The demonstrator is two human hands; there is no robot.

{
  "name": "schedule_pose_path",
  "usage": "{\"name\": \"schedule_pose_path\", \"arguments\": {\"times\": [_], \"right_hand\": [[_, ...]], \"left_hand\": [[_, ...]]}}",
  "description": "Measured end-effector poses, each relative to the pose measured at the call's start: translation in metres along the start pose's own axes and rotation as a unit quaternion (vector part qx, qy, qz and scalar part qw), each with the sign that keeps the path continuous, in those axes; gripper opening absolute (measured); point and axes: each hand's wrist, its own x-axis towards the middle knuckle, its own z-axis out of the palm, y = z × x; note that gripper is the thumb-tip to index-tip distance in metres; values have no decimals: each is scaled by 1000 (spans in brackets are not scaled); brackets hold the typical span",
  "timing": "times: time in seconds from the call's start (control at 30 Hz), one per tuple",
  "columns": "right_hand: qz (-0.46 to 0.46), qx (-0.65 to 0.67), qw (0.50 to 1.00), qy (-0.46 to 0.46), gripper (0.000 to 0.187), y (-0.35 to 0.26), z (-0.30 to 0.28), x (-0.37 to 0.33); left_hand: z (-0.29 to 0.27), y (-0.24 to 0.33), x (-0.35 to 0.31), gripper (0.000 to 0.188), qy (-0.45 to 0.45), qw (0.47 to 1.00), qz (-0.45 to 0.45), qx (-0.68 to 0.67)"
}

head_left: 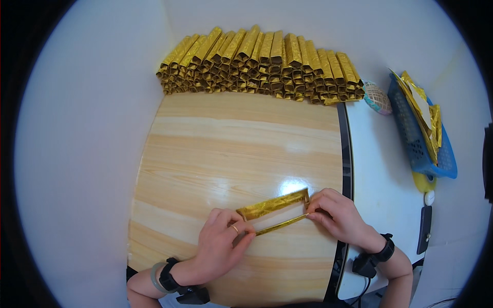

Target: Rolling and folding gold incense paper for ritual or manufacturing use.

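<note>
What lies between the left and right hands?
In the head view, a folded gold piece, pale inside, spans from the left hand to the right hand.

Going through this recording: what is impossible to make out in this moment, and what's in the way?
- Head view: underside of the gold piece, facing away from the camera.
- Head view: palm of the left hand, hidden by its own back.
- Head view: floor of the blue basket, covered by gold sheets.
- Head view: dark object, cut off at the right; its kind is unclear.
</note>
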Motion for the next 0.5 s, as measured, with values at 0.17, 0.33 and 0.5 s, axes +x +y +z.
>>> {"name": "schedule_pose_path", "arguments": {"times": [0.17,0.33,0.5], "right_hand": [[-8,-49,999,-15,12,-5,-1,1],[16,-116,991,-59,15,-12,-6,9],[11,-141,987,-76,15,-13,-6,14]], "left_hand": [[1,-1,-1,10,-19,1000,-21,-10],[0,-2,0,11,-30,999,-36,1],[2,-1,3,13,-29,998,-58,13]]}}
